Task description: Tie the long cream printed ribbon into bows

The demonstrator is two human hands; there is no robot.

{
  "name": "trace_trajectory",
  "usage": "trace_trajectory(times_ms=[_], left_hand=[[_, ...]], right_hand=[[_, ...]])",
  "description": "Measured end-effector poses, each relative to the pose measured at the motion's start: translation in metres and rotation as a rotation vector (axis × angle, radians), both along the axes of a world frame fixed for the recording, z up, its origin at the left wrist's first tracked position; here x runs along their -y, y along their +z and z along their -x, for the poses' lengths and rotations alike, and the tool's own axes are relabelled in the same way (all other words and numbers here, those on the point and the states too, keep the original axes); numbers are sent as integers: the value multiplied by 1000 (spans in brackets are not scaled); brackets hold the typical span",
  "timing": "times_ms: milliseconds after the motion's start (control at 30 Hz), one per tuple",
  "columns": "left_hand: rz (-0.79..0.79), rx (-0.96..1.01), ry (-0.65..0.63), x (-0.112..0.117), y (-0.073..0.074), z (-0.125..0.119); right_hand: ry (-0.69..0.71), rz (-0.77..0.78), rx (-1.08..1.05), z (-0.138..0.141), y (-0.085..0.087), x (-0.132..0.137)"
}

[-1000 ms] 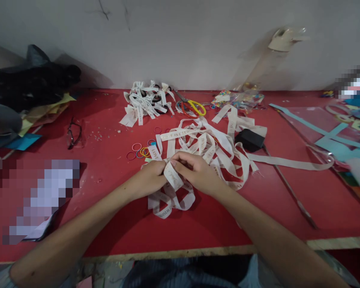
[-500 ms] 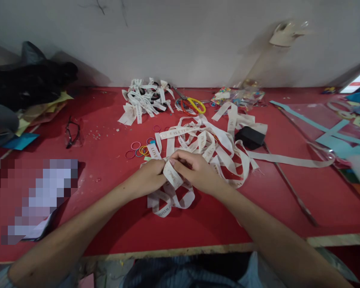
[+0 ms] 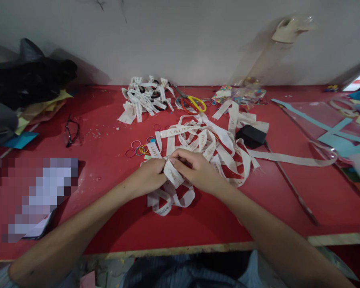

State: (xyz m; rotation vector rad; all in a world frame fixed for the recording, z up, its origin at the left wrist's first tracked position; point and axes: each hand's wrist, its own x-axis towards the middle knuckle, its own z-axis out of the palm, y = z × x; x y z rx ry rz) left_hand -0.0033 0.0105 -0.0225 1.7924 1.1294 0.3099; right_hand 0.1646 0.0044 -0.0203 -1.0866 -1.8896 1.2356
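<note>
Both my hands meet above the red table, pinching a cream ribbon (image 3: 173, 174) printed with lettering. My left hand (image 3: 151, 174) is closed on it from the left, its fingertips mostly hidden. The thumb and fingers of my right hand (image 3: 195, 168) press on the same ribbon from the other side. More printed ribbon (image 3: 186, 197) hangs in loops below my hands. Beyond them a loose tangle of ribbon (image 3: 202, 138) spreads across the table. Several coloured elastic bands (image 3: 136, 148) lie just past my left hand.
Ribbon bows (image 3: 145, 98) are heaped at the back, beside scissors (image 3: 195, 104) with red and yellow handles. Right of the tangle sits a black block (image 3: 251, 136) by a thin rod (image 3: 291, 184). Eyeglasses (image 3: 72, 131) and a partly blurred phone (image 3: 48, 200) lie at the left.
My hands keep nearly the same hold on the ribbon. The whole view has shifted very slightly; nothing on the table has visibly moved.
</note>
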Motion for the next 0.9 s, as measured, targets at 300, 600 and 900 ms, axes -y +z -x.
trace_trajectory(times_ms=[300, 600, 900], left_hand=[[7, 30, 16, 1, 3, -2], [101, 49, 31, 2, 3, -2], [99, -12, 18, 2, 2, 0]], right_hand=[[1, 3, 16, 0, 1, 0], [1, -1, 6, 0, 1, 0], [-7, 10, 0, 0, 0, 1]])
